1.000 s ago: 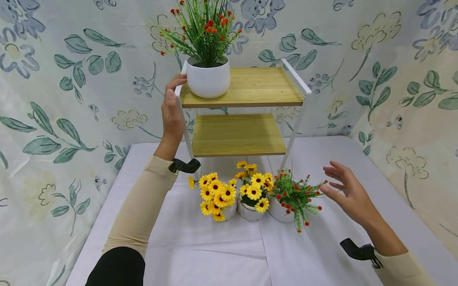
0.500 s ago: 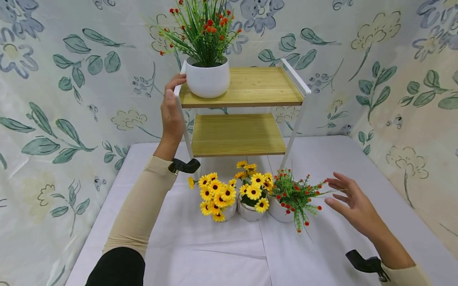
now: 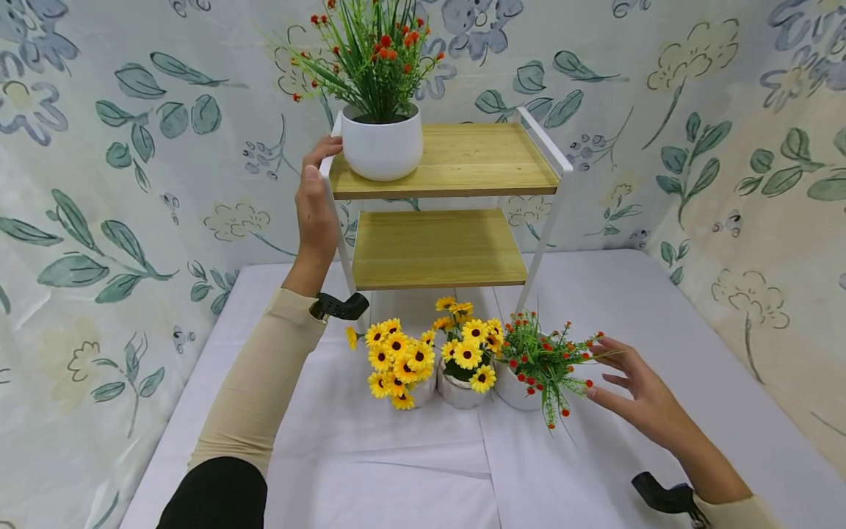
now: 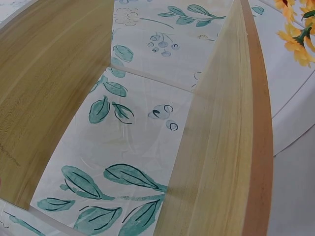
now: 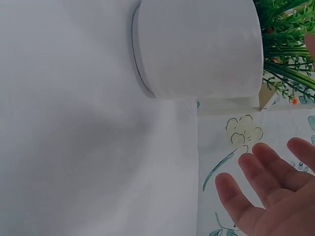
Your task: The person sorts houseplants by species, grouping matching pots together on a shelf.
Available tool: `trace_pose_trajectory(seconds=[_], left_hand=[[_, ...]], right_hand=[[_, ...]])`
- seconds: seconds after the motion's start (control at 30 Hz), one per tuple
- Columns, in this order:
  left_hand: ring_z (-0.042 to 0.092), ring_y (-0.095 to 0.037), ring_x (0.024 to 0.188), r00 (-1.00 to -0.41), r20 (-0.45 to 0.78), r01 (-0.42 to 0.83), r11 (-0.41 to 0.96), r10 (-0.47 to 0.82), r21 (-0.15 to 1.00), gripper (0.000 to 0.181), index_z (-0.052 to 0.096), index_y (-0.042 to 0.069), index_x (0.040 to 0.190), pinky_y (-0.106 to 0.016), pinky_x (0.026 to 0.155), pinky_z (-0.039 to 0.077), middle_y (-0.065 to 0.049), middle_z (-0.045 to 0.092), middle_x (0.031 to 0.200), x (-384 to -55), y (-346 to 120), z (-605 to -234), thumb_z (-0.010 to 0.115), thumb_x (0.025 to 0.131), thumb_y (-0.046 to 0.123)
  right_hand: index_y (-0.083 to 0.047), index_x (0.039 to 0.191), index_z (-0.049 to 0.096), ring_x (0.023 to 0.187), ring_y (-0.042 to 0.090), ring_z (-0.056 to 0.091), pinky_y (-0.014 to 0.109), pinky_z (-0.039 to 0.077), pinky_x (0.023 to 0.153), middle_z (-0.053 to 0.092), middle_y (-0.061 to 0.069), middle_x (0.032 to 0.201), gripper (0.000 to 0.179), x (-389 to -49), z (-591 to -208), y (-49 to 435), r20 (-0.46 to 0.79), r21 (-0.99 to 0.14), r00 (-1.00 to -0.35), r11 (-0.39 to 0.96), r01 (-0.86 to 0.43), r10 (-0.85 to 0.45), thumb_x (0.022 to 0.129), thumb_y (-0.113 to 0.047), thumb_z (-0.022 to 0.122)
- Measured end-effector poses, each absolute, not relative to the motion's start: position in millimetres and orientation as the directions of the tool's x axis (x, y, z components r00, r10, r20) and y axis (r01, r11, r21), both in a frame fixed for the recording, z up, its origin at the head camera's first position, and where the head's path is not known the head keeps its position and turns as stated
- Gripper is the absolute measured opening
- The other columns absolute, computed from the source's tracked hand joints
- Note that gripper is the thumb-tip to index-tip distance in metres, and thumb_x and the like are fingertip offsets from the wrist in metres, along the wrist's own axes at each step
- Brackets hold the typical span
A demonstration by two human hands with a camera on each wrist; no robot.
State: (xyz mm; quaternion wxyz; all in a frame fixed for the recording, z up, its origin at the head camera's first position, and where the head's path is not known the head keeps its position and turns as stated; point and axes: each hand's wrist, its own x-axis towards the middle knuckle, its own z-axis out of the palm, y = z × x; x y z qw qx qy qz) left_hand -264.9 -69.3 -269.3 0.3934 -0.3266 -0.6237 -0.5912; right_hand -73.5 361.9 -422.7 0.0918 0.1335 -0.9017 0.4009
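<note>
My left hand (image 3: 317,213) grips the white side frame of a two-tier shelf (image 3: 456,158) at its upper left corner, fingers behind the rail. Beside those fingers, a white pot with tall grass and red flowers (image 3: 382,143) stands on the top board. Low on the right, my right hand (image 3: 641,400) is spread beside a potted plant with small red flowers (image 3: 545,360). Its fingers reach the outer sprigs; whether they touch, I cannot tell. In the right wrist view, that plant's white pot (image 5: 202,49) stands apart from the fingers (image 5: 236,196).
Two pots of yellow flowers, the left one (image 3: 399,360) and the middle one (image 3: 465,356), stand beside the red-flowered plant in front of the shelf. The lower wooden board (image 3: 439,250) is above them. A white cloth (image 3: 396,470) covers the table; patterned sheets (image 3: 747,220) hang behind.
My right hand drew back slightly to the right, then moved left again toward the red-flowered sprigs. The left hand keeps its hold on the shelf frame, and the pots stay in place.
</note>
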Motion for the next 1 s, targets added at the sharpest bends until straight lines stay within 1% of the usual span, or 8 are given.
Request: trace_pose_trajectory(seconds=[0.13, 0.23, 0.3, 0.37, 0.43, 0.5, 0.67, 1.0], left_hand=[[0.034, -0.025, 0.139, -0.469, 0.882, 0.878, 0.079, -0.058, 0.472, 0.065, 0.045, -0.016, 0.122, -0.031, 0.117, 0.017, -0.029, 0.045, 0.137, -265, -69, -269, 0.022, 0.098, 0.04], [0.034, -0.028, 0.138, -0.46, 0.886, 0.884, 0.068, -0.059, 0.463, 0.068, 0.045, -0.017, 0.121, -0.032, 0.117, 0.017, -0.03, 0.045, 0.136, -265, -69, -269, 0.024, 0.099, 0.044], [0.034, -0.03, 0.138, -0.453, 0.89, 0.888, 0.059, -0.06, 0.456, 0.071, 0.045, -0.017, 0.121, -0.033, 0.117, 0.017, -0.031, 0.045, 0.136, -266, -69, -269, 0.025, 0.099, 0.047], [0.034, -0.03, 0.138, -0.45, 0.891, 0.89, 0.055, -0.063, 0.453, 0.075, 0.045, -0.017, 0.12, -0.033, 0.117, 0.017, -0.031, 0.045, 0.135, -266, -69, -269, 0.026, 0.099, 0.052], [0.034, -0.027, 0.139, -0.449, 0.891, 0.89, 0.053, -0.067, 0.453, 0.078, 0.045, -0.017, 0.12, -0.032, 0.117, 0.017, -0.031, 0.045, 0.135, -266, -69, -269, 0.027, 0.098, 0.055], [0.034, -0.024, 0.139, -0.443, 0.894, 0.893, 0.052, -0.066, 0.447, 0.079, 0.045, -0.018, 0.12, -0.033, 0.117, 0.017, -0.032, 0.045, 0.134, -266, -69, -269, 0.028, 0.098, 0.055], [0.034, -0.02, 0.139, -0.445, 0.894, 0.892, 0.056, -0.062, 0.448, 0.077, 0.045, -0.018, 0.12, -0.033, 0.117, 0.017, -0.032, 0.045, 0.135, -266, -70, -270, 0.027, 0.099, 0.054], [0.033, -0.015, 0.139, -0.462, 0.884, 0.883, 0.062, -0.068, 0.466, 0.082, 0.046, -0.016, 0.119, -0.033, 0.118, 0.015, -0.029, 0.047, 0.133, -267, -69, -270, 0.027, 0.096, 0.06]], right_hand=[[-0.004, 0.147, 0.03, 0.118, -0.005, 0.042, 0.007, 0.04, 0.089, 0.048, 0.013, 0.134, 0.076, -76, -428, 358, 0.251, -0.693, -0.952, 0.654, -0.303, -0.176, 0.084, -0.01, 0.073], [-0.004, 0.145, 0.032, 0.12, 0.009, 0.046, 0.009, 0.042, 0.089, 0.048, 0.013, 0.134, 0.074, -78, -432, 353, 0.208, -0.691, -0.965, 0.674, -0.26, -0.16, 0.085, -0.018, 0.074], [-0.003, 0.144, 0.032, 0.123, 0.023, 0.047, 0.021, 0.047, 0.093, 0.047, 0.014, 0.136, 0.075, -80, -434, 350, 0.168, -0.701, -0.975, 0.677, -0.222, -0.147, 0.085, -0.023, 0.074], [-0.004, 0.145, 0.031, 0.125, 0.036, 0.045, 0.039, 0.048, 0.097, 0.044, 0.017, 0.14, 0.077, -81, -436, 348, 0.127, -0.717, -0.982, 0.672, -0.186, -0.137, 0.085, -0.026, 0.074], [-0.003, 0.146, 0.029, 0.128, 0.043, 0.042, 0.056, 0.044, 0.097, 0.04, 0.02, 0.143, 0.079, -83, -438, 346, 0.099, -0.733, -0.986, 0.66, -0.164, -0.135, 0.085, -0.028, 0.073], [-0.002, 0.146, 0.028, 0.129, 0.047, 0.039, 0.067, 0.037, 0.096, 0.038, 0.023, 0.144, 0.079, -84, -441, 344, 0.091, -0.755, -0.986, 0.636, -0.16, -0.14, 0.086, -0.025, 0.072], [0.0, 0.146, 0.027, 0.13, 0.049, 0.035, 0.072, 0.032, 0.095, 0.035, 0.026, 0.145, 0.075, -89, -447, 342, 0.087, -0.781, -0.983, 0.601, -0.168, -0.161, 0.088, -0.019, 0.07], [0.014, 0.138, 0.028, 0.128, 0.058, 0.032, 0.072, 0.031, 0.097, 0.034, 0.037, 0.139, 0.069, -91, -450, 332, 0.012, -0.755, -0.995, 0.652, -0.075, -0.101, 0.087, -0.015, 0.064]])
